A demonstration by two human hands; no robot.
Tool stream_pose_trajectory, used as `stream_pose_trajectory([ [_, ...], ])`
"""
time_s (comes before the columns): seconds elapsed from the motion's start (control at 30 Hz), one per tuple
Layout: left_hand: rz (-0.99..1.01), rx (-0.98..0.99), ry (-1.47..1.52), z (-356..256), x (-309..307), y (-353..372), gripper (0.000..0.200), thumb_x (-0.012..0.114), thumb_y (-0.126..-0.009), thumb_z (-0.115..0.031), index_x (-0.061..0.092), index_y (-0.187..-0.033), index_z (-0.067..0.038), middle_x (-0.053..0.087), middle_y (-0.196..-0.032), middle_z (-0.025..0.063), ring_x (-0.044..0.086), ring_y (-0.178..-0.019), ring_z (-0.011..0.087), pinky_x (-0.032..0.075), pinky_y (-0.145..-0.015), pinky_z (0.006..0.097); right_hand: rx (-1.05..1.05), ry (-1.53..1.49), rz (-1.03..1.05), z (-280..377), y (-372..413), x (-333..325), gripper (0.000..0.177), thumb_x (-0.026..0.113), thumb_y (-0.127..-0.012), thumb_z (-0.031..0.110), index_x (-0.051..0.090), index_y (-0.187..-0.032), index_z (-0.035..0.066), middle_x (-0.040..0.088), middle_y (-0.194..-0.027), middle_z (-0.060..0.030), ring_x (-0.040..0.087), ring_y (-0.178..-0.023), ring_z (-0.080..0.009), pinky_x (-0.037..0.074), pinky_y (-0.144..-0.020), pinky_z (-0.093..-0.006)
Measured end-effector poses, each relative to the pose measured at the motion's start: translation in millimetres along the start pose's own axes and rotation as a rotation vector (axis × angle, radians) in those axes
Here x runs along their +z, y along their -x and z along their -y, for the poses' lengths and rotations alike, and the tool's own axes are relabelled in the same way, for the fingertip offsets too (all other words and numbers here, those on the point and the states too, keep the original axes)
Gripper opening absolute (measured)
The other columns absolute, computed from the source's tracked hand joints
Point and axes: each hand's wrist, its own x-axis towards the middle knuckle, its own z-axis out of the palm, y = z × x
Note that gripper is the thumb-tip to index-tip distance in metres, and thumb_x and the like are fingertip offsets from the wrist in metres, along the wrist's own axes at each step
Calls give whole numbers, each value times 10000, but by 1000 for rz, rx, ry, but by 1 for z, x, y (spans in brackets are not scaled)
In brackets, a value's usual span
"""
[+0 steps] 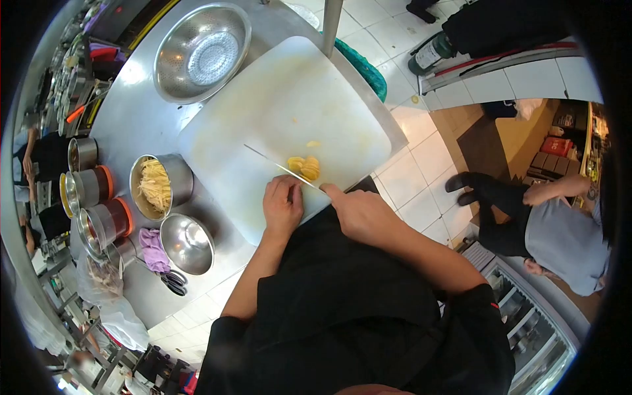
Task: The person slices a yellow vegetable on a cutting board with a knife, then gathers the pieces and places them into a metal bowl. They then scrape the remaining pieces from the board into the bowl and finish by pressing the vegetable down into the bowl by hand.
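A white cutting board (289, 99) lies on the steel table in front of me. My right hand (362, 214) is closed around the handle of a kitchen knife (266, 157), whose blade points up and left across the board. Against the far side of the blade sits a small pile of yellow slices (307, 167) that look like ginger, with one loose slice (314, 143) lying a little beyond. My left hand (284, 203) rests on the board just on the near side of the blade, fingers curled together. Whatever those fingers hold is hidden.
Left of the board stand a steel pot (179, 181) of yellow strips, a steel bowl (187, 243), a purple cloth (154, 249), scissors (173, 283) and several lidded containers. A perforated colander (174, 56) sits at the back. Another person (563, 237) is at the right.
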Motion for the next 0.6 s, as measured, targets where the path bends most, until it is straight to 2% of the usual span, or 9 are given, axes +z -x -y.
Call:
stream_pose_trajectory([
  [0.27, 4, -7, -27, -1, 1, 0, 130, 654, -738, 38, 583, -830, -19, 601, -860, 127, 564, -728, 295, 469, -644, 368, 37, 110, 102, 3, 11, -6, 334, 449, -822, 79, 439, -1152, 24, 629, -696, -221, 629, -646, -405, 490, -582, -514],
  [0.47, 0, 4, -36, -1, 0, 0, 134, 654, -732, 37, 582, -827, -23, 600, -861, 128, 562, -726, 300, 468, -650, 375, 25, 86, 73, -3, 1, 9, 308, 444, -831, 83, 448, -1131, 13, 628, -697, -225, 629, -644, -406, 494, -584, -510],
  [0.53, -8, 47, -101, 0, 1, -1, 130, 651, -735, 36, 582, -824, -28, 608, -863, 122, 565, -731, 295, 465, -658, 375, -29, 72, -30, -13, -12, 25, 373, 467, -821, 50, 473, -1193, 21, 618, -694, -221, 618, -657, -403, 481, -587, -507],
  [0.6, -18, 51, -70, -1, 1, -2, 128, 648, -738, 36, 584, -825, -32, 614, -859, 115, 568, -734, 291, 464, -661, 370, -50, 74, -22, -20, -22, 26, 345, 462, -841, 60, 474, -1183, 20, 617, -698, -230, 612, -659, -416, 476, -593, -516],
])
